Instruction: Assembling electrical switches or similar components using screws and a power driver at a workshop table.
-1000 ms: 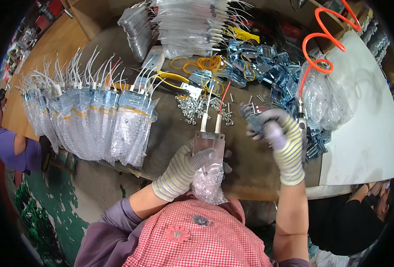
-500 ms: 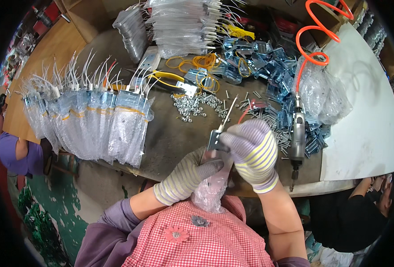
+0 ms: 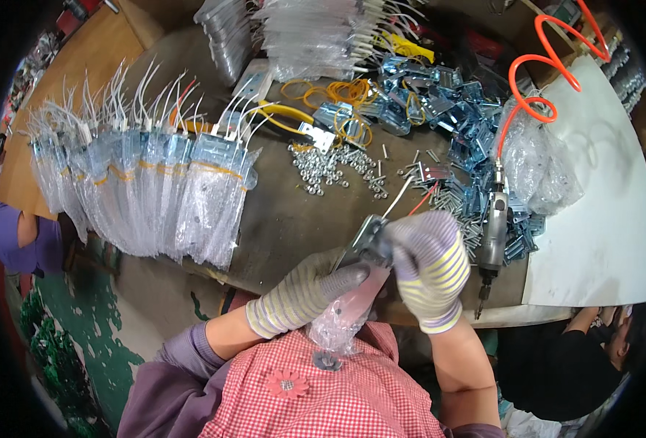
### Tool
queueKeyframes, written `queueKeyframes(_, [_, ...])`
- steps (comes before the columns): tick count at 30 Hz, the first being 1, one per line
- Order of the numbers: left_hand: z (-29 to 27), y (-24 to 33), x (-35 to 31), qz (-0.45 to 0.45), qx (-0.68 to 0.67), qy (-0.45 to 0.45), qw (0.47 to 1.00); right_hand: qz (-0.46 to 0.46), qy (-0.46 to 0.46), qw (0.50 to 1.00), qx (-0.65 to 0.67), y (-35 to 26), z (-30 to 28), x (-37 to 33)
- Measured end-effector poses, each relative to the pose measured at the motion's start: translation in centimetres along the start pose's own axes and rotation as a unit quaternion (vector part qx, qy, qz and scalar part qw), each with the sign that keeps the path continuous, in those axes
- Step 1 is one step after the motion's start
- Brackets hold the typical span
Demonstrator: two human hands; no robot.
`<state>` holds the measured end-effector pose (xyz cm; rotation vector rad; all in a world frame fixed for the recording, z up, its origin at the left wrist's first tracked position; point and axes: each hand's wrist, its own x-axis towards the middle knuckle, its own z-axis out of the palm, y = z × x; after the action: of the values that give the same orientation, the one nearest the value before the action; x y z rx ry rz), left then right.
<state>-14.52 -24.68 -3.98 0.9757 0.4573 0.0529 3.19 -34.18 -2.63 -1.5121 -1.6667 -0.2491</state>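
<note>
In front of my apron, my left hand [image 3: 310, 288], in a striped work glove, is closed around a bubble-wrapped part [image 3: 352, 301]. A metal bracket [image 3: 367, 235] sits at its upper end, where a white wire [image 3: 399, 196] and a red wire [image 3: 424, 198] stick out. My gloved right hand [image 3: 431, 269] has its fingers pinched at the right side of that bracket. Its fingertips are partly hidden, so anything small between them cannot be made out. The part leans with its wired end up and to the right.
Finished-looking wrapped parts [image 3: 137, 197] line the left of the bench. Nuts [image 3: 316, 169], screws [image 3: 451, 208] and blue-grey metal brackets [image 3: 476, 139] lie beyond my hands. A power screwdriver [image 3: 493, 232] hangs on an orange coiled hose [image 3: 531, 60] at right. Yellow-handled pliers [image 3: 283, 113] lie near rubber bands [image 3: 348, 93].
The wrapped part has tilted further right, and its bracket has turned. My right hand has shifted slightly right and down along with it. The whole view has moved a little.
</note>
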Motion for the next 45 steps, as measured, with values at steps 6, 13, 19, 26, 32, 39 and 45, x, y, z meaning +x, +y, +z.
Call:
queueKeyframes(6, [-0.6, -0.6, 0.4, 0.022, 0.051, 0.013, 0.998, -0.044, -0.025, 0.998, -0.022, -0.3, 0.6, 0.1])
queueKeyframes(13, [-1.6, -3.1, 1.0, 0.131, 0.162, 0.1, 0.973, 0.145, -0.053, 0.979, 0.135, 1.0, -0.9, 0.7])
queueKeyframes(19, [-2.9, -2.9, 1.3, 0.03, -0.149, 0.041, 0.988, -0.1, -0.215, 0.948, -0.215, 9.7, 0.1, 3.9])
queueKeyframes(26, [-1.8, -2.2, 0.5, 0.061, -0.081, 0.112, 0.989, -0.114, -0.292, 0.893, -0.323, 11.4, 2.1, 4.7])
queueKeyframes(32, [-1.9, -2.2, 0.5, 0.058, -0.109, 0.097, 0.988, -0.064, -0.301, 0.909, -0.28, 9.2, 1.6, 4.5])
queueKeyframes(39, [-2.9, -3.8, 1.0, 0.06, -0.048, 0.133, 0.988, 0.384, 0.004, 0.845, 0.373, 0.1, 0.0, 0.6])
queueKeyframes(45, [-2.0, -3.2, 1.1, 0.143, 0.129, 0.153, 0.969, 0.341, 0.006, 0.857, 0.387, -1.4, 1.0, -0.2])
